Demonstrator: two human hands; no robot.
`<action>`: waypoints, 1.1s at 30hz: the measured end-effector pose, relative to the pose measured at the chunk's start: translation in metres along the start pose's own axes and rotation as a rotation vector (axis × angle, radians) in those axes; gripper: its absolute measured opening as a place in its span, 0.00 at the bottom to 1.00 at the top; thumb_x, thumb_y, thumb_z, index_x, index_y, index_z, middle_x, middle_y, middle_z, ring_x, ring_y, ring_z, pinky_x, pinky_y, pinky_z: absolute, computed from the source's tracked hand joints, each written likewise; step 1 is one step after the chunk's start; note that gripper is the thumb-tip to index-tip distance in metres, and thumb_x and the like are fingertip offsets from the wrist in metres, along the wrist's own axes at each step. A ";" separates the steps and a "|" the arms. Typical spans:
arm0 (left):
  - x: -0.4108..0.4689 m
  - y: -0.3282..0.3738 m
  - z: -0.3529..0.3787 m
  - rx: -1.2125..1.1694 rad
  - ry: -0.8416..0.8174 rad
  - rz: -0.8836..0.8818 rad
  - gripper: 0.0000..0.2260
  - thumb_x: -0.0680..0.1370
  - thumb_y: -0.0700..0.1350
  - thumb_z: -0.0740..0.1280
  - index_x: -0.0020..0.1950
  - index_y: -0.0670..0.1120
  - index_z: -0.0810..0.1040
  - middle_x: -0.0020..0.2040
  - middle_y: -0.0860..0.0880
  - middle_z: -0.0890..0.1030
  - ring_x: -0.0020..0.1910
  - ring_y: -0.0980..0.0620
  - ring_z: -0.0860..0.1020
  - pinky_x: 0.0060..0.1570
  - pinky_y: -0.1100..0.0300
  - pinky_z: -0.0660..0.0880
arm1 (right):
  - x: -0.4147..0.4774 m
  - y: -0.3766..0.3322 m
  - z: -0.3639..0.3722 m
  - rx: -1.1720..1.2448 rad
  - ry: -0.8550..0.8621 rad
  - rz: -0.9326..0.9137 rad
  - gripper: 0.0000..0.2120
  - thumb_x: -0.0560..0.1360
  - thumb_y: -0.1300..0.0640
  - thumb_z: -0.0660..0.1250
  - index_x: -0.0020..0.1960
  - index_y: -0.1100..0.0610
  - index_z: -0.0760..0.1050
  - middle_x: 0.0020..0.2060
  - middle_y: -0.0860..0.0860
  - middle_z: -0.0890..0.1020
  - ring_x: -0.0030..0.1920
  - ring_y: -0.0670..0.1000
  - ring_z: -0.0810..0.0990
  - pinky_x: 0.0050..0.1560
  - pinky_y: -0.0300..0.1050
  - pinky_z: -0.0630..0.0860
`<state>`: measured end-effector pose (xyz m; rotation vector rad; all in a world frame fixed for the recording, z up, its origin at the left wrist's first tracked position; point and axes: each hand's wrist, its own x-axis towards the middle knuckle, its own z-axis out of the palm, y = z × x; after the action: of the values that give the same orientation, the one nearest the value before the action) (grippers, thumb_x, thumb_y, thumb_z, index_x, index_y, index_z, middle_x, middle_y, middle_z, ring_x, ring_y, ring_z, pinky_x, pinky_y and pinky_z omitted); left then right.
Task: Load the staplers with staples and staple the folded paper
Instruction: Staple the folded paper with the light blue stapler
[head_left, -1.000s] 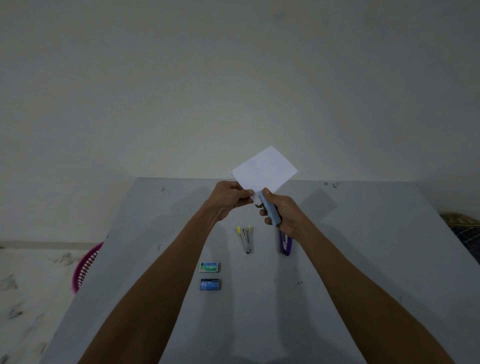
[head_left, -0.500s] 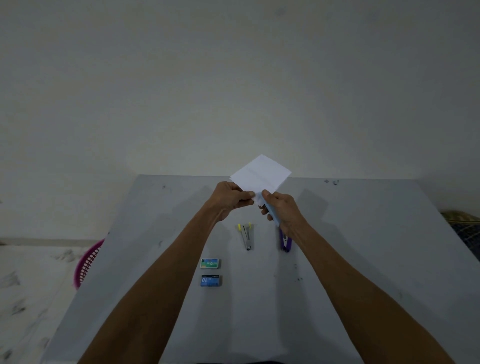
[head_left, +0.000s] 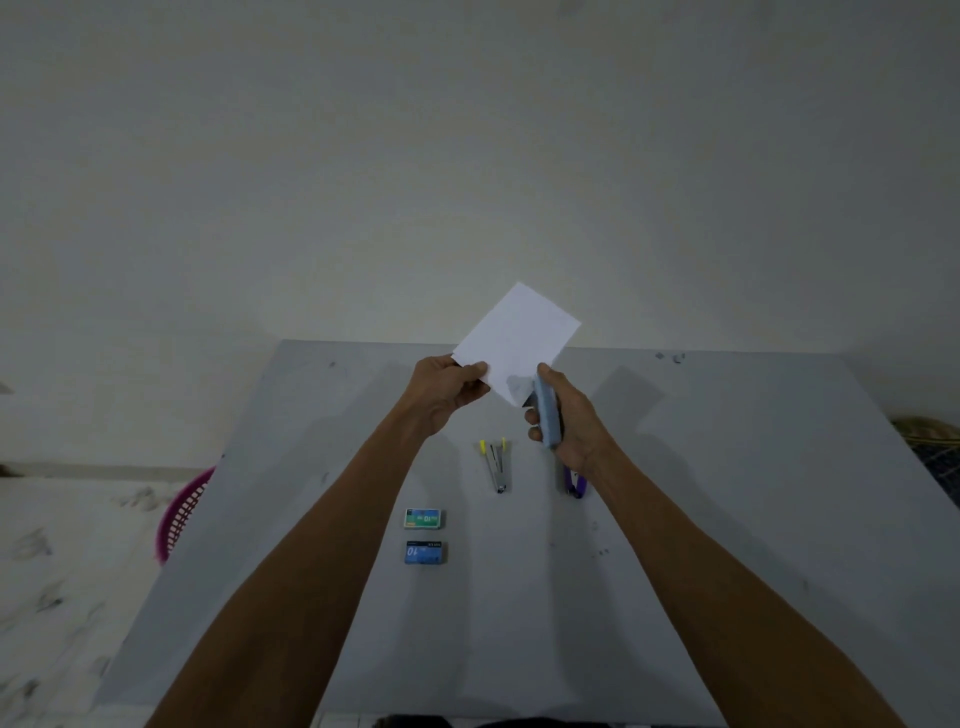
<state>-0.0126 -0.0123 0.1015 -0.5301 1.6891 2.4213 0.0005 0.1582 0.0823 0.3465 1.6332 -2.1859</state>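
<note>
A white folded paper (head_left: 519, 338) is held up above the grey table (head_left: 727, 493). My left hand (head_left: 447, 389) pinches its lower left corner. My right hand (head_left: 566, 415) grips a light blue stapler (head_left: 546, 410) whose nose sits at the paper's lower right edge. On the table below lie a grey stapler with yellow tips (head_left: 496, 464) and a purple stapler (head_left: 574, 483), partly hidden by my right wrist. Two staple boxes lie nearer to me: a green-and-white one (head_left: 424, 518) and a blue one (head_left: 425, 552).
A pink plastic basket (head_left: 182, 514) stands on the floor beyond the table's left edge. A woven item (head_left: 930, 431) and dark checked cloth show past the right edge. A plain wall rises behind the table.
The paper has turned more upright and its top corner has risen. The light blue stapler has shifted right along the paper's lower edge. Both hands stay at the paper.
</note>
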 end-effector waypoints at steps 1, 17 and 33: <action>0.000 0.000 -0.001 -0.009 0.003 -0.002 0.09 0.75 0.31 0.67 0.54 0.31 0.77 0.43 0.42 0.79 0.40 0.48 0.78 0.38 0.62 0.82 | 0.001 0.001 0.000 -0.003 0.018 -0.001 0.12 0.75 0.46 0.67 0.42 0.54 0.74 0.31 0.51 0.74 0.27 0.46 0.71 0.23 0.38 0.67; 0.006 -0.044 -0.062 0.056 0.243 -0.147 0.05 0.75 0.33 0.68 0.50 0.36 0.77 0.49 0.39 0.79 0.43 0.46 0.79 0.36 0.61 0.80 | 0.034 0.043 0.014 -0.382 0.049 0.085 0.05 0.72 0.63 0.72 0.45 0.59 0.77 0.34 0.53 0.76 0.30 0.47 0.71 0.24 0.37 0.68; 0.045 -0.133 -0.121 0.207 0.545 -0.324 0.12 0.74 0.33 0.70 0.56 0.32 0.76 0.58 0.36 0.78 0.48 0.43 0.77 0.38 0.59 0.82 | 0.084 0.124 -0.026 -0.945 0.369 0.011 0.15 0.77 0.48 0.60 0.45 0.62 0.70 0.50 0.63 0.78 0.44 0.57 0.76 0.36 0.41 0.65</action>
<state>0.0119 -0.0807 -0.0689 -1.4023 1.8239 1.9504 -0.0196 0.1390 -0.0673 0.4680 2.6068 -1.1495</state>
